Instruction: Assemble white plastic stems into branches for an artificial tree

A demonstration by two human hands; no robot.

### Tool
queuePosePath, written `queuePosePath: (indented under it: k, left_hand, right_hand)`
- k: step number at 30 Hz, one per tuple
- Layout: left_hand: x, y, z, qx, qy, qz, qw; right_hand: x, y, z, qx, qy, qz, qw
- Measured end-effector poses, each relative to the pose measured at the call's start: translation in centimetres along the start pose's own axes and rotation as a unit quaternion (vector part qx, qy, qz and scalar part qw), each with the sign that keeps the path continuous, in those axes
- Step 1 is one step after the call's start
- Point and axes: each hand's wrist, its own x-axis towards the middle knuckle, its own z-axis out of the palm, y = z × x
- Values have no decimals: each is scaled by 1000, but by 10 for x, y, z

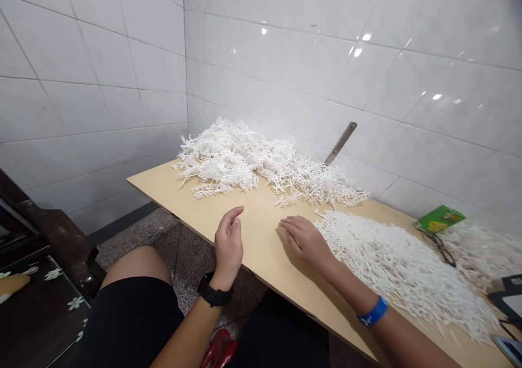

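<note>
Nearest the lens in the head view (the only one): black shorts (128, 324) on the wearer's lap.

Left hand (229, 245), with a black wristband (215, 290), stands above the table's front edge; fingers close together, thumb alongside, nothing seen in them. Right hand (305, 243), with a blue wristband (373, 311), is palm down, low over the tan tabletop (261, 232); fingers stretched out and narrow, nothing seen held, though the underside is hidden.

Material: tangled, branching white strands (244, 156) heaped at the back by the tiled wall (285, 58); loose short white pieces (391, 264) spread beside the right forearm (354, 292), contact unclear.

Risks, as judged: a sweep of that forearm could push loose pieces over the front edge, lying so close; the two heaps could mix, being near neighbours; one strand pulled could drag others, since they interlock.

Containers: green carton (440, 218), tilted, near further white pieces (489, 245); contents not visible. Both heaps sit directly on the tabletop, with no tray or bin under them.
</note>
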Motion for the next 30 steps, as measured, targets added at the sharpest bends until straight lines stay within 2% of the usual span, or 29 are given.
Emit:
queuePosePath:
  k: [2, 3, 6, 9, 12, 15, 17, 21, 24, 27, 30]
  left_hand:
    - [-1, 1, 0, 3, -4, 10, 1000]
    - [-2, 1, 0, 2, -8, 14, 1000]
    - [-4, -1, -1, 4, -32, 18, 999]
    - [-3, -5, -2, 20, -50, 16, 998]
    - [-2, -7, -2, 35, -57, 17, 998]
    - [0, -8, -1, 43, -58, 16, 997]
    - [0, -8, -1, 45, -61, 15, 997]
    - [0, -10, -1, 42, -71, 14, 996]
    - [0, -10, -2, 40, -73, 10, 996]
    - [0, -9, -2, 35, -74, 4, 997]
    - [0, -8, -2, 32, -79, 1, 996]
  right_hand:
    - [23, -13, 5, 57, 14, -17, 998]
    - [37, -17, 8, 80, 15, -3, 997]
    - [88, -21, 19, 143, 0, 99, 985]
    - [142, -14, 33, 140, 18, 161, 977]
    - [185, -3, 44, 139, 18, 188, 972]
    - [212, 7, 44, 153, 15, 198, 968]
    - [224, 13, 35, 169, 41, 200, 964]
    - [232, 23, 2, 223, 126, 202, 945]
    - [219, 25, -22, 277, 179, 211, 920]
    - [189, 19, -31, 334, 182, 214, 899]
    - [152, 12, -26, 375, 152, 217, 889]
